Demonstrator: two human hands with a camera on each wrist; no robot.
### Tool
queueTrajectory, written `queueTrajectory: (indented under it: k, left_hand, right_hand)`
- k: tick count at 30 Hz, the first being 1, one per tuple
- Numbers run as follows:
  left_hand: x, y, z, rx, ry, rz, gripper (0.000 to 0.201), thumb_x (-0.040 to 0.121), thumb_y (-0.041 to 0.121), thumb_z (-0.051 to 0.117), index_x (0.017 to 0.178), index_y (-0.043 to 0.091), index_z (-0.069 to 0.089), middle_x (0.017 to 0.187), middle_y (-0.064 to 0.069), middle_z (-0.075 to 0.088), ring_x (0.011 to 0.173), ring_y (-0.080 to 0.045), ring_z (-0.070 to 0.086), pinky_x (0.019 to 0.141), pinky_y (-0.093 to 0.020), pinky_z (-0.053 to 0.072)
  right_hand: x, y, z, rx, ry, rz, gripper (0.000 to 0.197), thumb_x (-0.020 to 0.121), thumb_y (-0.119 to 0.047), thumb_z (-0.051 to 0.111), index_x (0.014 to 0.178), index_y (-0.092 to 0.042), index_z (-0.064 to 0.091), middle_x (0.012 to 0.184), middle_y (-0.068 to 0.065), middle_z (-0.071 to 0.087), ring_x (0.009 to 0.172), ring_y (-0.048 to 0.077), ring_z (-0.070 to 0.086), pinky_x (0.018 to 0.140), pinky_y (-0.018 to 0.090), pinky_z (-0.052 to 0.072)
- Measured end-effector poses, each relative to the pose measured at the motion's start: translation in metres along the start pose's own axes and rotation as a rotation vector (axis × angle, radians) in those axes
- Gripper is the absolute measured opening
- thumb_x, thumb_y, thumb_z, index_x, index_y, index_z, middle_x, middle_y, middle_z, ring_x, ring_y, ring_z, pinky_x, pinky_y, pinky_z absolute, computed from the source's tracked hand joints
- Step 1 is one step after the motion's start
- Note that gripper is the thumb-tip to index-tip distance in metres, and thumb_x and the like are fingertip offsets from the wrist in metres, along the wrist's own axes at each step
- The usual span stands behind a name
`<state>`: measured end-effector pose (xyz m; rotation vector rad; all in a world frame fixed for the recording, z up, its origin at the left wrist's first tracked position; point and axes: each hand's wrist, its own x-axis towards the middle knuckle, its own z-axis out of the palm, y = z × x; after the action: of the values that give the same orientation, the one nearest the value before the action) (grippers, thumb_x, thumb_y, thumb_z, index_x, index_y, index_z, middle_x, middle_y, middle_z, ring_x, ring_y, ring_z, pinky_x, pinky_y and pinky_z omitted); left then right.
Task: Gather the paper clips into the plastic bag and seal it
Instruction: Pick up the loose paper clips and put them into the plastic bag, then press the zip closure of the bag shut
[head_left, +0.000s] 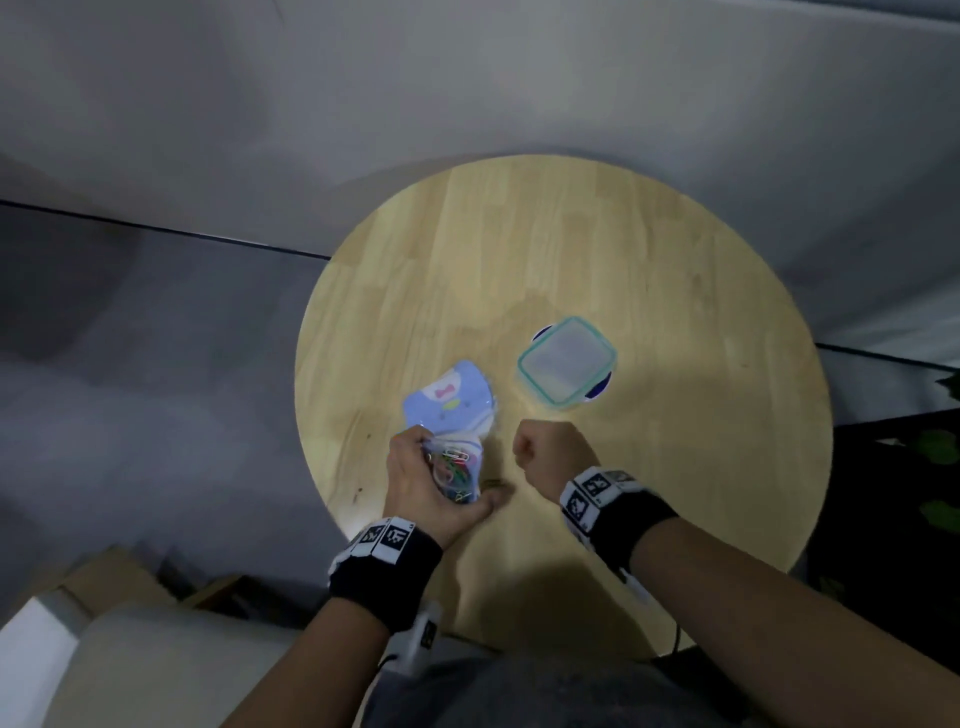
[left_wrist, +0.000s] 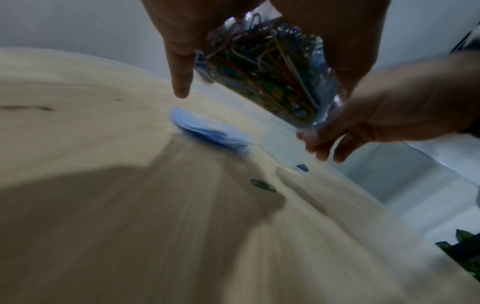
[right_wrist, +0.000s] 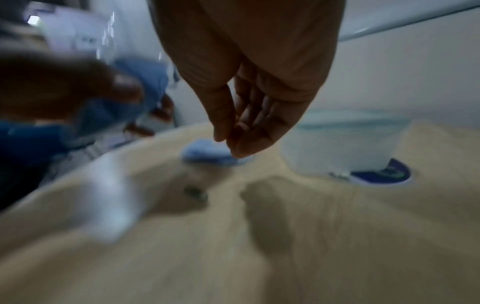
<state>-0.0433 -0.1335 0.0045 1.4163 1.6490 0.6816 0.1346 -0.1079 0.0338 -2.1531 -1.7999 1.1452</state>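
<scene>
My left hand (head_left: 422, 470) grips a clear plastic bag (left_wrist: 272, 76) full of coloured paper clips, held just above the near left part of the round wooden table (head_left: 649, 270). The bag's top is hidden inside my palm. One dark green paper clip (left_wrist: 262, 185) lies loose on the wood under the bag, also visible as a blurred clip (right_wrist: 196, 193) in the right wrist view. My right hand (head_left: 536, 451) hovers a little right of the bag, apart from it. Its fingers (right_wrist: 241, 127) hang loosely curled and hold nothing.
A light blue folded cloth item (head_left: 449, 400) with a printed pattern lies just beyond the bag. A clear square container (head_left: 566, 361) with a teal rim stands to its right, on a blue disc (right_wrist: 384, 174). Cardboard boxes (head_left: 104, 582) sit off the table's near left.
</scene>
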Motion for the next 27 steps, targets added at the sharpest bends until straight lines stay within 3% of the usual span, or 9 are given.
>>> queueTrajectory:
  k: [4, 7, 11, 14, 16, 19, 22, 25, 27]
  left_hand:
    - [-0.014, -0.006, -0.014, 0.088, 0.033, 0.031, 0.086, 0.038, 0.046, 0.081, 0.102, 0.034, 0.026, 0.101, -0.007, 0.048, 0.089, -0.024, 0.057, 0.073, -0.042, 0.052]
    - [-0.016, -0.013, -0.025, 0.114, 0.04, 0.026, 0.083, 0.039, 0.031, 0.086, 0.098, 0.033, 0.026, 0.092, 0.0, 0.046, 0.079, -0.021, 0.058, 0.063, -0.038, 0.053]
    - [-0.021, -0.015, -0.025, 0.118, 0.019, 0.005, 0.088, 0.037, 0.047, 0.08, 0.105, 0.029, 0.029, 0.101, -0.006, 0.046, 0.088, -0.022, 0.056, 0.07, -0.034, 0.053]
    - [-0.019, -0.009, -0.022, 0.134, -0.024, 0.0, 0.089, 0.038, 0.048, 0.079, 0.108, 0.022, 0.031, 0.103, -0.005, 0.044, 0.089, -0.019, 0.054, 0.07, -0.02, 0.045]
    - [-0.017, -0.005, -0.023, 0.157, -0.015, 0.016, 0.091, 0.038, 0.048, 0.082, 0.11, 0.02, 0.033, 0.105, -0.003, 0.044, 0.091, -0.017, 0.051, 0.073, -0.021, 0.043]
    - [-0.011, 0.004, -0.02, 0.146, -0.002, 0.042, 0.082, 0.041, 0.033, 0.086, 0.103, 0.026, 0.034, 0.096, 0.003, 0.045, 0.085, -0.013, 0.051, 0.068, -0.022, 0.044]
    - [-0.005, 0.016, -0.013, 0.116, 0.015, 0.069, 0.079, 0.042, 0.028, 0.083, 0.101, 0.031, 0.031, 0.094, 0.001, 0.047, 0.085, -0.017, 0.055, 0.068, -0.029, 0.05]
    - [0.001, 0.035, -0.001, 0.135, -0.006, 0.076, 0.088, 0.04, 0.043, 0.083, 0.108, 0.027, 0.03, 0.105, -0.002, 0.042, 0.094, -0.023, 0.053, 0.075, -0.036, 0.052]
    - [0.003, 0.053, 0.006, 0.082, -0.017, 0.097, 0.089, 0.04, 0.048, 0.081, 0.11, 0.031, 0.028, 0.107, -0.002, 0.04, 0.091, -0.029, 0.057, 0.07, -0.045, 0.055]
  right_hand:
    - [0.004, 0.007, 0.03, -0.268, -0.143, -0.091, 0.024, 0.082, -0.005, 0.055, 0.105, -0.008, 0.057, 0.111, 0.015, 0.06, 0.103, 0.034, 0.058, 0.085, 0.037, 0.049]
    - [0.008, 0.001, 0.045, -0.371, -0.169, -0.166, 0.026, 0.084, -0.007, 0.056, 0.11, -0.006, 0.055, 0.116, 0.015, 0.054, 0.11, 0.033, 0.053, 0.089, 0.037, 0.045]
    - [0.005, -0.002, 0.054, -0.442, -0.214, -0.135, 0.021, 0.083, -0.001, 0.052, 0.104, -0.003, 0.056, 0.116, 0.016, 0.054, 0.111, 0.034, 0.053, 0.09, 0.038, 0.046]
    - [0.003, 0.001, 0.059, -0.468, -0.244, -0.082, 0.028, 0.081, -0.003, 0.055, 0.109, -0.005, 0.055, 0.119, 0.015, 0.053, 0.113, 0.035, 0.052, 0.093, 0.041, 0.045]
    - [-0.001, -0.001, 0.055, -0.412, -0.253, -0.038, 0.026, 0.081, -0.007, 0.056, 0.107, -0.007, 0.055, 0.117, 0.015, 0.056, 0.109, 0.035, 0.056, 0.09, 0.039, 0.047]
    - [-0.011, -0.005, 0.029, -0.003, -0.073, 0.056, 0.008, 0.081, -0.011, 0.057, 0.088, -0.012, 0.06, 0.09, 0.008, 0.067, 0.085, 0.028, 0.062, 0.074, 0.029, 0.048]
    - [-0.026, -0.019, -0.01, 0.281, 0.203, -0.012, 0.009, 0.076, -0.008, 0.066, 0.075, -0.014, 0.059, 0.059, -0.008, 0.055, 0.06, 0.012, 0.053, 0.059, 0.02, 0.042]
    - [-0.042, -0.041, -0.04, 0.339, 0.244, -0.166, 0.011, 0.071, -0.008, 0.07, 0.071, -0.016, 0.063, 0.06, -0.004, 0.061, 0.06, 0.013, 0.058, 0.061, 0.026, 0.048]
    - [-0.048, -0.045, -0.05, 0.331, 0.243, -0.206, 0.007, 0.072, -0.012, 0.071, 0.072, -0.017, 0.066, 0.066, -0.002, 0.066, 0.061, 0.012, 0.059, 0.062, 0.026, 0.049]
